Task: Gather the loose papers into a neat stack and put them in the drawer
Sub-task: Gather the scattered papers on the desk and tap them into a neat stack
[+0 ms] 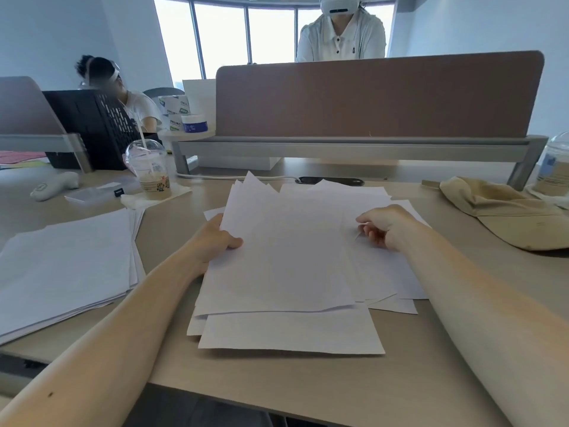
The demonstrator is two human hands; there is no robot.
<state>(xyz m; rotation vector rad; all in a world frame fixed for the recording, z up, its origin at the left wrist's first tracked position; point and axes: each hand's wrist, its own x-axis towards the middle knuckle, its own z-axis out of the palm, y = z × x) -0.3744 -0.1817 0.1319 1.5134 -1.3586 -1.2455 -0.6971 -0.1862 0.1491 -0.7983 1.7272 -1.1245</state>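
Note:
Several loose white papers [289, 260] lie fanned and overlapping in the middle of the beige desk [308, 383]. My left hand [215, 238] grips the left edge of the upper sheets, thumb on top, lifting them slightly. My right hand [385, 226] rests on the right part of the pile with its fingers curled, pinching the edge of a sheet. A second, tidier stack of white paper [64, 266] lies on the desk to the left. No drawer is in view.
A brown divider panel [369, 94] on a grey rail stands behind the papers. A plastic drink cup [151, 171] sits at the back left beside a black mesh organiser [92, 127]. A beige cap [505, 217] lies to the right. Two people sit beyond the desk.

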